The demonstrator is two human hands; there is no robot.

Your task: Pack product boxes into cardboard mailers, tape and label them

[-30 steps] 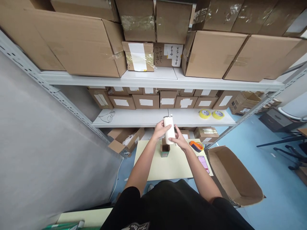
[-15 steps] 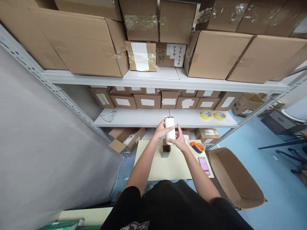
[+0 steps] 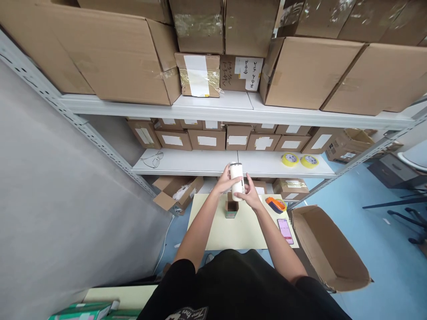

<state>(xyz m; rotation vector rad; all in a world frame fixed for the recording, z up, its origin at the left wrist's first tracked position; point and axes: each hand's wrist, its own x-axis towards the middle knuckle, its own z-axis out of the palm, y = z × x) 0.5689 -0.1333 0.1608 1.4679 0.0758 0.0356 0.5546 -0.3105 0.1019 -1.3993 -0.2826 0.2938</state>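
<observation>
A white tumbler (image 3: 236,175) with a dark-edged top is held upright between my two hands, above the pale table (image 3: 218,235). My left hand (image 3: 224,181) is closed around its upper left side, thumb across the front. On the lower right side, my right hand (image 3: 251,195) grips it with thumb and fingers, the index finger raised. Dark marking shows on the tumbler's right side. Just below and left of it stands a small green box (image 3: 231,214) with its top open and a brown inside.
An orange and blue tape dispenser (image 3: 276,205) and a phone (image 3: 285,231) lie at the table's right. Beside it stands a large open carton (image 3: 333,249). Ahead, a shelf (image 3: 200,163) holds cartons, glasses (image 3: 156,160) and yellow tape rolls (image 3: 289,159). Another open carton (image 3: 178,195) sits left.
The tumbler has turned slightly in my hands, so dark marking now shows on its right side. My hands stay in nearly the same place; the view has shifted a little.
</observation>
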